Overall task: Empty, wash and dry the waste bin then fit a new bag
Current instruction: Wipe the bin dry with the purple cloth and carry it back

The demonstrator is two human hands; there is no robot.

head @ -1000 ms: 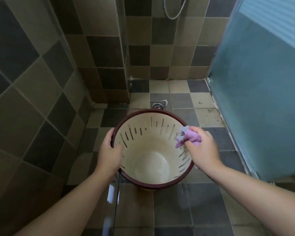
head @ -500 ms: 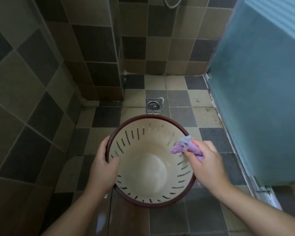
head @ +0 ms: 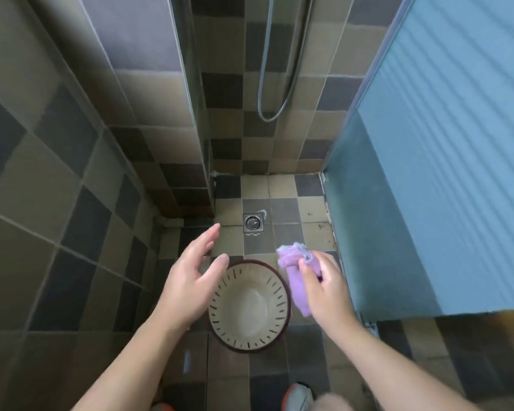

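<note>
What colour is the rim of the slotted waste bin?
Dark maroon rim on the cream slotted plastic bin, seen in the head view.

The tiled floor point(head: 282, 203) bears the upright waste bin point(head: 250, 310) near a metal drain point(head: 253, 222).

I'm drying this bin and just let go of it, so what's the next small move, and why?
Probably bring the left hand back to the waste bin rim to steady it. The bin stands on the floor with neither hand on it, the left hand is open above it, and the right hand holds the purple cloth clear of the inside.

Checkered tiled walls point(head: 72, 179), floor drain point(head: 253, 222)
</note>
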